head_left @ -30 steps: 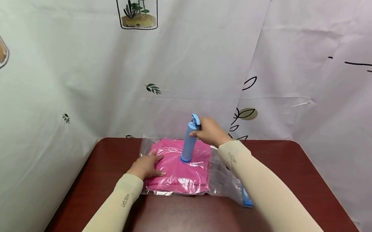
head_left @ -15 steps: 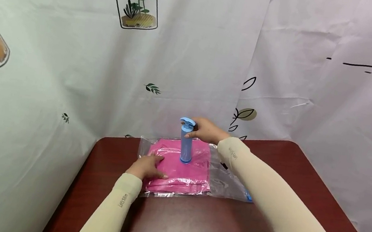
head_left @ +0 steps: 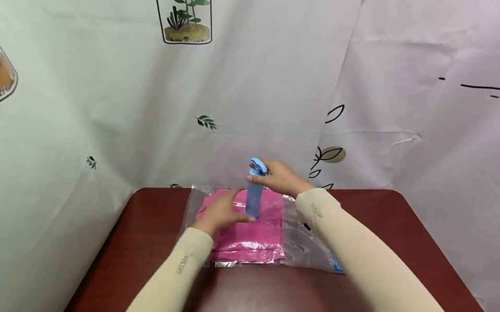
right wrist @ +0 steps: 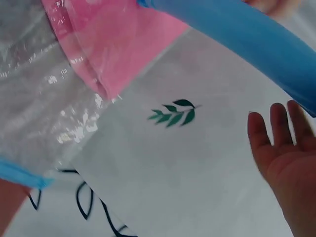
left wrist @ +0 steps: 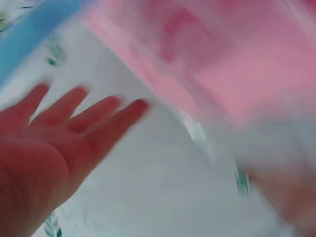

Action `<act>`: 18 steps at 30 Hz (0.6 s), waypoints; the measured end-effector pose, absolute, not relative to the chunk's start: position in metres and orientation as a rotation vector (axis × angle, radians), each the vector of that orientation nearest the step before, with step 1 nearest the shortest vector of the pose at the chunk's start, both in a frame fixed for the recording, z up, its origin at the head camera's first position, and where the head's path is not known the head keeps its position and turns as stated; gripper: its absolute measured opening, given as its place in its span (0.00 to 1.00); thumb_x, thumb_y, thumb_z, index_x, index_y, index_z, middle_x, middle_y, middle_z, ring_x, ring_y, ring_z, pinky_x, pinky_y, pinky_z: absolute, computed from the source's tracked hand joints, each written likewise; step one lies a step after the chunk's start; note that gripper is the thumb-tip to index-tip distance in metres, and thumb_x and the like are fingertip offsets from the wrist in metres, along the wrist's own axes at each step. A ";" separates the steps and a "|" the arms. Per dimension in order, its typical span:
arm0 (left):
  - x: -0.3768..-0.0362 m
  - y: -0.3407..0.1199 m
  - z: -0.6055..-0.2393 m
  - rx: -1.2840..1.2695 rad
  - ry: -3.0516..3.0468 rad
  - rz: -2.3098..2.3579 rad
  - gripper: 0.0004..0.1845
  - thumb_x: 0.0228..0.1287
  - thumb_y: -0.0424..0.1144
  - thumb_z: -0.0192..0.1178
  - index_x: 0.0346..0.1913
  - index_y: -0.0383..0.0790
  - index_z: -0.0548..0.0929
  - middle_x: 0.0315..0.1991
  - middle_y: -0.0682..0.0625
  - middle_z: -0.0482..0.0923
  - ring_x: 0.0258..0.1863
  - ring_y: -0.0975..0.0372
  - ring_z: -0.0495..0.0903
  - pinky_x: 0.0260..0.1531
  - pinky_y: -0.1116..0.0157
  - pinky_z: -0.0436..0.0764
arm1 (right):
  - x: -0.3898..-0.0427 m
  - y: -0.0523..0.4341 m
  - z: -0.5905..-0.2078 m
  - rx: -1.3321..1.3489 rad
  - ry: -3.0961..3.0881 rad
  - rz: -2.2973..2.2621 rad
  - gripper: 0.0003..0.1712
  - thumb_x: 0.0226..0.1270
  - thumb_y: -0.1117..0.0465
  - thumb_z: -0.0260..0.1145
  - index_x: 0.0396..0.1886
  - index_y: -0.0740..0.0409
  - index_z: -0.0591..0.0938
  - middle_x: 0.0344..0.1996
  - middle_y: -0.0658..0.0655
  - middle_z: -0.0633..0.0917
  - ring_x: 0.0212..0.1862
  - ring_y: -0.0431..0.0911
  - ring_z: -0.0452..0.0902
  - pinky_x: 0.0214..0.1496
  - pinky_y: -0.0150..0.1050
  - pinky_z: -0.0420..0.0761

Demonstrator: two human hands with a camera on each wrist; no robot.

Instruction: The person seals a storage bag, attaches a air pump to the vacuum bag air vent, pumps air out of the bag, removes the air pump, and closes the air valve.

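Shifting – left hand [head_left: 223,211] now beside pump [head_left: 254,191] base (was bag's [head_left: 304,245] left).

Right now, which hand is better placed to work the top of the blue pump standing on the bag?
Probably the right hand: it is up at the top of the blue pump. The left hand lies lower, by the pump's base on the clear bag over the pink clothing, so it suits steadying.

A dark red desk [head_left: 409,240] stands before white curtains [head_left: 264,84] printed with potted plants [head_left: 186,2] at 12 o'clock.
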State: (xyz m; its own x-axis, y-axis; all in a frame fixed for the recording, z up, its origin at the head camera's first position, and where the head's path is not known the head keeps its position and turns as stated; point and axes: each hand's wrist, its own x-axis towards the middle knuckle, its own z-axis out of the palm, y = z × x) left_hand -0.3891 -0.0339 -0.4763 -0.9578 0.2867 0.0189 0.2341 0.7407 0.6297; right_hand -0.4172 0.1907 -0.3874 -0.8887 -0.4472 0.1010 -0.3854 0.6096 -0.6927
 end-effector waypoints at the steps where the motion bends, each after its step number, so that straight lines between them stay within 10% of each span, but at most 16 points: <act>1: -0.393 -0.025 -0.479 0.443 2.835 1.161 0.56 0.63 0.53 0.86 0.88 0.40 0.69 0.81 0.32 0.77 0.79 0.35 0.79 0.78 0.34 0.79 | -0.417 0.190 -0.385 -0.720 2.755 -1.126 0.30 0.86 0.48 0.71 0.75 0.62 0.84 0.71 0.66 0.87 0.71 0.60 0.85 0.74 0.57 0.86; 10: -0.470 -0.004 -0.575 0.550 3.024 1.307 0.34 0.65 0.56 0.85 0.68 0.48 0.85 0.56 0.41 0.94 0.53 0.49 0.94 0.56 0.48 0.92 | -0.415 0.175 -0.357 -0.983 2.965 -0.774 0.17 0.87 0.58 0.70 0.63 0.64 0.90 0.60 0.65 0.93 0.65 0.59 0.90 0.70 0.54 0.89; 18: -0.414 0.011 -0.508 0.415 2.919 1.419 0.27 0.60 0.34 0.86 0.59 0.30 0.87 0.55 0.30 0.93 0.57 0.35 0.93 0.64 0.37 0.89 | -0.406 0.173 -0.273 -1.166 3.130 -0.648 0.12 0.85 0.65 0.66 0.57 0.70 0.89 0.52 0.68 0.92 0.59 0.63 0.88 0.70 0.56 0.87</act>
State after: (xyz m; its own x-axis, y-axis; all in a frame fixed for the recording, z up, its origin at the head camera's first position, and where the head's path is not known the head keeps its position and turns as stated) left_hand -0.4144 0.0105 -0.5079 -0.9594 0.1688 0.2261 0.2820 0.5933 0.7540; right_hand -0.4060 0.1726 -0.2731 -0.7352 -0.5710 0.3653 -0.6691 0.6977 -0.2561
